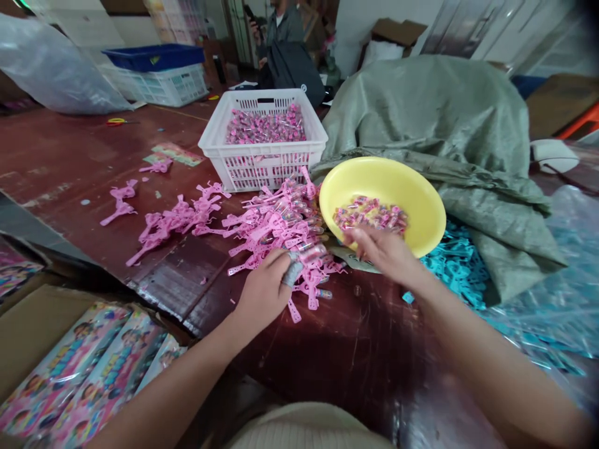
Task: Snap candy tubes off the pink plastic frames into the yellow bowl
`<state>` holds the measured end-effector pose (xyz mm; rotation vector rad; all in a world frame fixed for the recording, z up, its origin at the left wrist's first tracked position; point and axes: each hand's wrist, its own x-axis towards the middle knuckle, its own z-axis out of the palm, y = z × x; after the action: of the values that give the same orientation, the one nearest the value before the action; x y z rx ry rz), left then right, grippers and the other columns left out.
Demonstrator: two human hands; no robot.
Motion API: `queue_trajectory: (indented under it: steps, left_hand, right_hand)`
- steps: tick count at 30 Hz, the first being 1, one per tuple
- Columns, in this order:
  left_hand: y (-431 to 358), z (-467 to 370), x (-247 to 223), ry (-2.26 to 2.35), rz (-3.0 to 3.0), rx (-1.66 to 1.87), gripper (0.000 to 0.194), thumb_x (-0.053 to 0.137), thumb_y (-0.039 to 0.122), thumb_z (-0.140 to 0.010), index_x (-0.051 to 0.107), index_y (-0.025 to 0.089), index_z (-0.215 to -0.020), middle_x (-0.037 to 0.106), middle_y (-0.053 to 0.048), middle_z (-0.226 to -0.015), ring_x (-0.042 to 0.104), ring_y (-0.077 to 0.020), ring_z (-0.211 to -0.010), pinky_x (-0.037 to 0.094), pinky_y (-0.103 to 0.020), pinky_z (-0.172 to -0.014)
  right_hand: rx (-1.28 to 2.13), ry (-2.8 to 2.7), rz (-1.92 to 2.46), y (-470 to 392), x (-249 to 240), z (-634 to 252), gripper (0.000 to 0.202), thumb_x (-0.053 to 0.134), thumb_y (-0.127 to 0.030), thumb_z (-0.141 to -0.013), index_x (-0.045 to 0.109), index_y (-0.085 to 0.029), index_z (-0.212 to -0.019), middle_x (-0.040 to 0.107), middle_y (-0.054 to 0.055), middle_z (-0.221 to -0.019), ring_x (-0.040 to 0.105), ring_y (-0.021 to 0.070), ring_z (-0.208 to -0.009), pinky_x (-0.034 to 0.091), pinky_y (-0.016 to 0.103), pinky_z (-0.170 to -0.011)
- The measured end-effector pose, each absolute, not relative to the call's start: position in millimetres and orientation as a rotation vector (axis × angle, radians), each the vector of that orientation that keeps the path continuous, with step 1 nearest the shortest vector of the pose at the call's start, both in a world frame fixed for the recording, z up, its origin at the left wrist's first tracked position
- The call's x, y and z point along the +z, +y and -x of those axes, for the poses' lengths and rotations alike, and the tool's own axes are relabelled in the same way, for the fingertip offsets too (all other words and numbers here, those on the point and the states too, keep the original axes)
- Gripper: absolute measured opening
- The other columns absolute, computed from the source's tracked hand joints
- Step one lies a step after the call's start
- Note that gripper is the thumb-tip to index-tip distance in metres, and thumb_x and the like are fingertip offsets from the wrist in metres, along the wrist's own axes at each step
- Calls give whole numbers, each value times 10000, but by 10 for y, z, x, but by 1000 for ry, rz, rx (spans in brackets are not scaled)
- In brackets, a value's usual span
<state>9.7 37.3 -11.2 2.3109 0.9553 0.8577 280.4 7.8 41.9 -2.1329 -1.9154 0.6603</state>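
My left hand (271, 280), with grey tape round a finger, is at the front edge of a heap of pink plastic pieces (271, 224). Its fingers are closed round a small clear tube with pink in it (312, 252). Over the near rim of the yellow bowl (428, 218) is my right hand (381, 252), fingers drawn together; what they hold, if anything, is too small and blurred to tell. Small pink wrapped pieces (372, 213) lie in the bottom of the bowl.
Behind the heap stands a white crate (266, 149) of pink-capped tubes. A green tarp (435, 118) and turquoise pieces (456, 262) are right. Open boxes of printed packs (84, 368) sit lower left. Scissors (116, 121) lie back left. A person (285, 31) is behind the table.
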Motion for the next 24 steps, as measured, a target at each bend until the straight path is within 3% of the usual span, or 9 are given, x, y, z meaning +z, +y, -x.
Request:
queue_trajectory:
  steps: [2,5,7,9,12,15,20,24]
  left_hand:
    - [450,-114,-138,984,-2035,803,179,403,185,-975,532,168,-851,602,-64,-886,584,-183,-820,479,-307,-718]
    - [485,-131,-235,957,-1825,760,188,515,308,-958,489,179,-825,528,-35,-794,514,-168,-746,439,-278,-652]
    - [465,-142,-307,952,-1768,753,219,622,338,-897,491,176,-829,499,-16,-757,478,-155,-711,415,-258,-626]
    - [435,-155,-354,952,-1686,752,254,665,362,-869,508,169,-824,495,-4,-730,469,-144,-688,403,-246,-616]
    - [400,-181,-356,909,-1563,743,324,698,423,-854,528,155,-788,528,-3,-737,498,-144,-699,424,-251,-647]
    - [368,-226,-300,817,-1488,736,323,721,425,-846,568,144,-806,589,-12,-791,552,-162,-764,469,-279,-743]
    - [272,-282,-203,729,-1464,698,273,726,395,-855,626,142,-864,629,-23,-826,597,-187,-841,500,-303,-832]
    - [198,-259,-157,735,-1581,728,266,684,398,-891,608,145,-861,591,-19,-797,556,-168,-797,455,-265,-744]
  right_hand:
    - [394,-2011,2362,342,310,-3135,400,410,-486,-998,646,-250,-1218,665,110,-1236,634,288,-1125,505,486,-968]
    - [483,-2110,2503,608,78,-3564,217,652,-226,-837,714,-182,-1041,684,167,-1149,632,372,-1127,480,597,-993]
    - [526,-2138,2551,647,-20,-3698,189,641,-201,-835,706,-145,-1004,689,191,-1090,648,383,-1088,504,605,-959]
    - [458,-2108,2543,576,-15,-3675,254,553,-278,-915,671,-152,-1101,674,199,-1135,652,377,-1083,516,609,-943]
    - [390,-2168,2021,317,157,-3393,338,452,-369,-988,606,-254,-1266,646,115,-1247,625,295,-1163,513,530,-1021]
    - [546,-2222,1434,12,346,-2984,338,523,-371,-987,605,-286,-1304,659,56,-1233,623,198,-1160,523,386,-1020]
    - [762,-2096,1346,-226,411,-2570,296,650,-363,-929,656,-223,-1190,703,44,-1125,666,137,-1004,534,267,-899]
    - [861,-2045,1356,-266,400,-2501,259,641,-354,-934,668,-219,-1154,708,23,-1051,663,110,-902,530,240,-845]
